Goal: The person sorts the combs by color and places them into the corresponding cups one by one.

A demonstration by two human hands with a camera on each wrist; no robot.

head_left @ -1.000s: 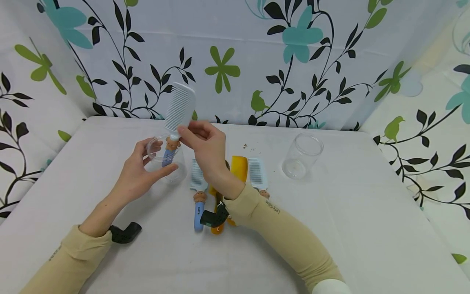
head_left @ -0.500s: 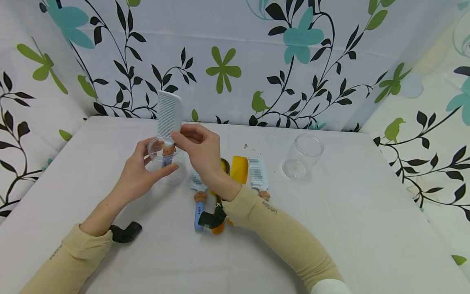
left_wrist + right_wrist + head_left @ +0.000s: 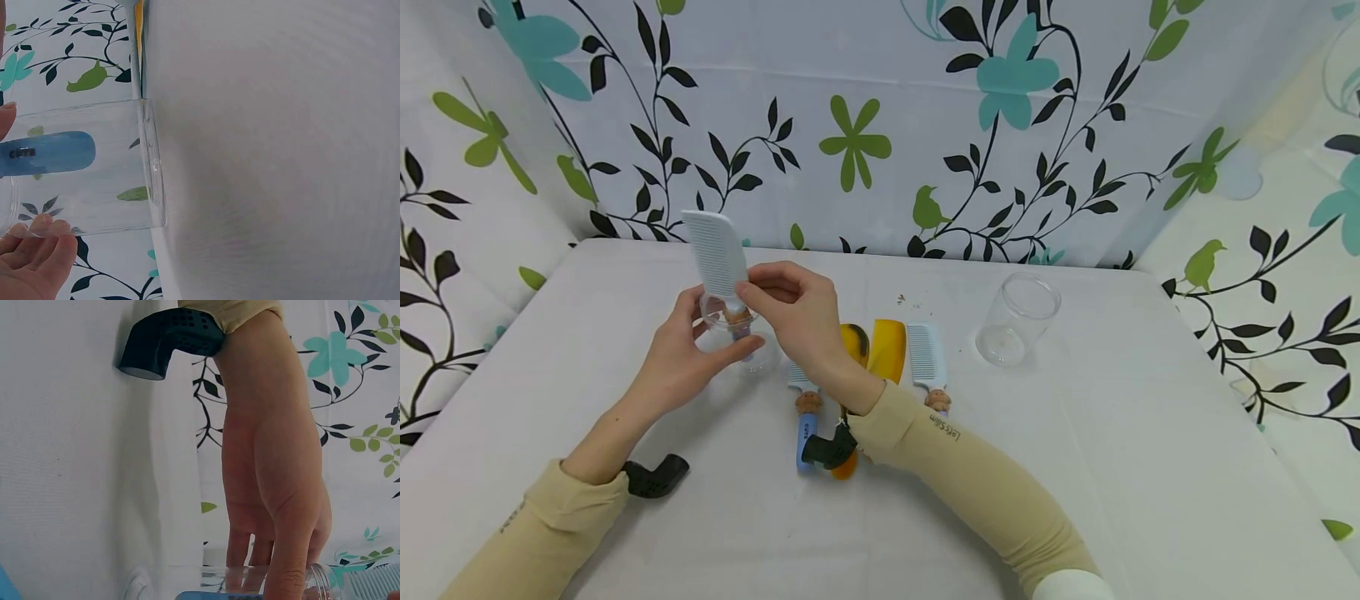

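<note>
Tilted left, a pale blue comb (image 3: 717, 250) with a bear-like figure below its teeth has its handle inside a clear plastic cup (image 3: 763, 360). My right hand (image 3: 801, 317) pinches the comb near the base of its teeth, beside the cup's rim. Fingers and thumb of my left hand (image 3: 679, 358) hold the cup from both sides. In the left wrist view the comb's blue handle (image 3: 56, 153) shows through the cup wall, its end short of the cup's base. The right wrist view catches my left hand (image 3: 275, 462) at the cup, with the comb's teeth (image 3: 375, 582) at the lower edge.
Beneath my right forearm lie a blue-handled comb (image 3: 807, 425), a yellow comb (image 3: 888, 350), another yellow-and-black item (image 3: 854, 342) and a pale comb (image 3: 927, 354). A second clear cup (image 3: 1018, 321) stands to the right. Patterned cloth (image 3: 865, 75) rises behind the white table (image 3: 1120, 467).
My right hand has moved left and down, lowering the comb deeper into the cup. The comb has swung from leaning right to leaning left. My left hand and the cup stay nearly still.
</note>
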